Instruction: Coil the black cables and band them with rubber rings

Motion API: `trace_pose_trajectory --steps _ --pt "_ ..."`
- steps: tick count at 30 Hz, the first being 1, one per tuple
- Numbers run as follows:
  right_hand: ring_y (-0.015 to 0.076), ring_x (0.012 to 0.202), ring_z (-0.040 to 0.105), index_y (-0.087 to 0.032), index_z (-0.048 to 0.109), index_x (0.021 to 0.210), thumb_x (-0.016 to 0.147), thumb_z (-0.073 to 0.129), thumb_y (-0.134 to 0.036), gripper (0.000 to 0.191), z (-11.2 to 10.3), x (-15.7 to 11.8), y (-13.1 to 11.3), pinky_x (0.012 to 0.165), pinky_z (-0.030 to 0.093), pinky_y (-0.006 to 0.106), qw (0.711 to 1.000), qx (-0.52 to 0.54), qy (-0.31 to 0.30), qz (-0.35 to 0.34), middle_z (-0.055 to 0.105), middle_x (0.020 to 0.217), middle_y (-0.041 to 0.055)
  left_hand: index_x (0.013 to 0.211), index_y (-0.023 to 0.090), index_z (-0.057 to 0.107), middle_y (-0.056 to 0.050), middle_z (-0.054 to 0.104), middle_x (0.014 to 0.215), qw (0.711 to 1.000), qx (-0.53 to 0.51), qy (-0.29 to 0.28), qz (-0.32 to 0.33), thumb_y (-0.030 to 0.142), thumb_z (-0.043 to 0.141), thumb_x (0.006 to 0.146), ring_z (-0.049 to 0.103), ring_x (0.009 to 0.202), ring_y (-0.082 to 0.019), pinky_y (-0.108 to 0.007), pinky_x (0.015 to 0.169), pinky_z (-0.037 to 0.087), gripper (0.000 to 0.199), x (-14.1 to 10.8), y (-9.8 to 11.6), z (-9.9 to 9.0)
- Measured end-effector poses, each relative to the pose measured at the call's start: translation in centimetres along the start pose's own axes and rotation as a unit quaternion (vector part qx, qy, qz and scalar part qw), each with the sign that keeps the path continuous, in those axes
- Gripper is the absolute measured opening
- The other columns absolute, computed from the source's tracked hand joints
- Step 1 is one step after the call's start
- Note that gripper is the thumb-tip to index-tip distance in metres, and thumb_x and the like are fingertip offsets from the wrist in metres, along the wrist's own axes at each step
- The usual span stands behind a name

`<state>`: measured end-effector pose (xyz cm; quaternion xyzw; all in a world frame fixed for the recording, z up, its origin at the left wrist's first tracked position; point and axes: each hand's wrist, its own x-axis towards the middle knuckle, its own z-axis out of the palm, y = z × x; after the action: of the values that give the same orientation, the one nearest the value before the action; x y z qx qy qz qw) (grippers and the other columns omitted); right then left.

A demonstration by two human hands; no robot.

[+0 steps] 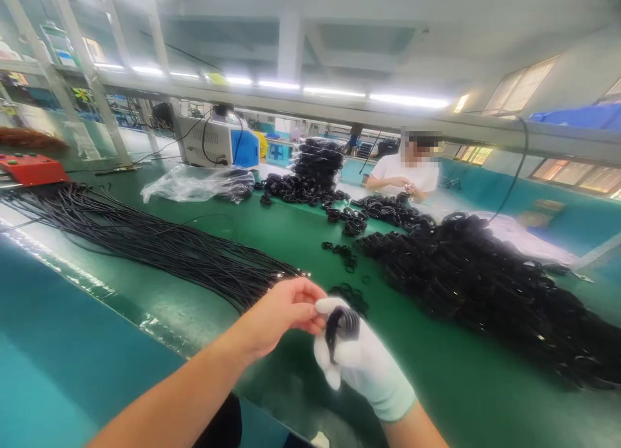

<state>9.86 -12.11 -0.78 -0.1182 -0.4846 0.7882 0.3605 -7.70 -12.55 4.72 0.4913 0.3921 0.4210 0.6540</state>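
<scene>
Near the front of the green table (291, 234), my right hand (359, 357), in a white glove, is closed around a small coil of black cable (344, 324). My bare left hand (291, 309) meets the gloved fingertips at the coil's left side. Its fingers are bent in a pinch, and what lies between them is too small to make out. Long straight black cables (160, 238) run from the left and end just behind my left hand. Small black rings (350, 298) lie on the table beyond the glove.
A large heap of coiled black cables (451, 273) covers the right side. Farther back are stacked coils (319, 163), a plastic bag (189, 184) and a blue-and-white machine (218, 143). A red box (35, 169) stands left. Across the table sits a person (405, 170).
</scene>
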Motion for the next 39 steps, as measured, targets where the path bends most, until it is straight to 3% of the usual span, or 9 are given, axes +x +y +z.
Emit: trace_pose_trajectory --steps 4,7,11,15,17,21,23,34,39 --pt "0.0086 0.040 0.051 -0.017 0.042 0.122 0.069 0.061 -0.022 0.057 0.1 -0.1 -0.5 0.038 0.037 0.017 0.999 -0.040 0.033 0.017 0.062 0.064 0.0000 0.093 0.018 0.062 -0.003 0.063 0.093 0.987 0.120 0.071 0.076 0.019 0.052 0.078 0.060 0.083 -0.015 -0.029 0.079 0.047 0.018 0.0 0.0 0.4" --pt "0.0089 0.038 0.049 -0.017 0.050 0.111 0.067 0.059 -0.019 0.045 0.3 0.2 -0.5 0.038 0.037 0.019 0.979 -0.168 0.083 0.078 0.058 0.060 -0.0036 0.101 0.023 0.064 -0.003 0.062 0.099 0.914 0.368 0.115 0.128 0.019 0.052 0.078 0.058 0.089 -0.018 -0.029 0.080 0.045 0.026 -0.6 0.5 1.4" --pt "0.0169 0.061 0.060 -0.020 0.056 0.097 0.068 0.054 -0.015 0.030 0.5 1.3 0.5 0.059 0.050 0.032 0.839 -0.472 0.265 0.060 0.062 0.077 0.0011 0.104 0.024 0.063 -0.005 0.061 0.098 0.807 0.578 0.103 0.062 0.017 0.046 0.081 0.061 0.084 -0.021 -0.033 0.075 0.045 0.030 -1.1 0.4 3.2" --pt "0.0295 0.104 0.055 -0.020 0.060 0.106 0.070 0.054 -0.011 0.038 0.6 2.1 1.3 0.091 0.043 0.044 0.735 -0.592 0.331 0.021 0.060 0.109 0.0120 0.107 0.019 0.059 -0.010 0.062 0.099 0.796 0.588 0.143 0.004 0.026 0.044 0.085 0.061 0.090 -0.027 -0.038 0.079 0.045 0.027 -0.1 -1.1 4.1" --pt "0.0331 0.112 0.050 -0.019 0.056 0.118 0.070 0.056 -0.011 0.048 0.8 2.0 1.1 0.096 0.039 0.049 0.750 -0.570 0.334 0.041 0.054 0.120 0.0157 0.106 0.016 0.060 -0.013 0.063 0.100 0.781 0.602 0.164 -0.025 0.021 0.042 0.086 0.061 0.092 -0.029 -0.041 0.081 0.044 0.027 0.6 -2.0 3.8" --pt "0.0303 0.115 0.048 -0.023 0.043 0.133 0.077 0.061 -0.028 0.059 0.7 0.8 -0.6 0.091 0.046 0.050 0.935 -0.297 0.178 0.074 0.047 0.131 0.0118 0.110 0.019 0.060 -0.008 0.063 0.108 0.808 0.562 0.166 0.052 0.009 0.038 0.085 0.059 0.102 -0.022 -0.034 0.091 0.043 0.035 1.3 -3.4 1.8" --pt "0.0276 0.112 0.051 -0.022 0.047 0.130 0.084 0.055 -0.036 0.048 0.4 0.3 -1.5 0.082 0.052 0.047 0.986 -0.122 0.074 0.085 0.050 0.126 0.0117 0.114 0.020 0.059 -0.005 0.061 0.110 0.837 0.515 0.136 0.125 0.007 0.037 0.084 0.057 0.104 -0.017 -0.027 0.093 0.042 0.039 1.2 -3.8 0.8" --pt "0.0241 0.105 0.055 -0.020 0.051 0.119 0.066 0.076 -0.020 0.058 -0.3 0.8 0.3 0.082 0.053 0.042 0.993 -0.019 0.064 0.097 0.051 0.117 0.0092 0.108 0.022 0.065 -0.004 0.058 0.096 0.795 0.564 0.186 0.123 0.003 0.042 0.078 0.060 0.084 -0.016 -0.027 0.080 0.047 0.042 0.2 -3.8 1.8" --pt "0.0233 0.103 0.059 -0.024 0.046 0.124 0.069 0.074 -0.025 0.061 -0.3 0.7 0.9 0.082 0.053 0.038 0.992 0.014 0.042 0.120 0.049 0.123 0.0090 0.091 0.022 0.070 -0.001 0.059 0.084 0.842 0.454 0.230 0.178 0.003 0.047 0.076 0.059 0.077 -0.013 -0.023 0.073 0.048 0.034 0.5 -5.0 1.0"
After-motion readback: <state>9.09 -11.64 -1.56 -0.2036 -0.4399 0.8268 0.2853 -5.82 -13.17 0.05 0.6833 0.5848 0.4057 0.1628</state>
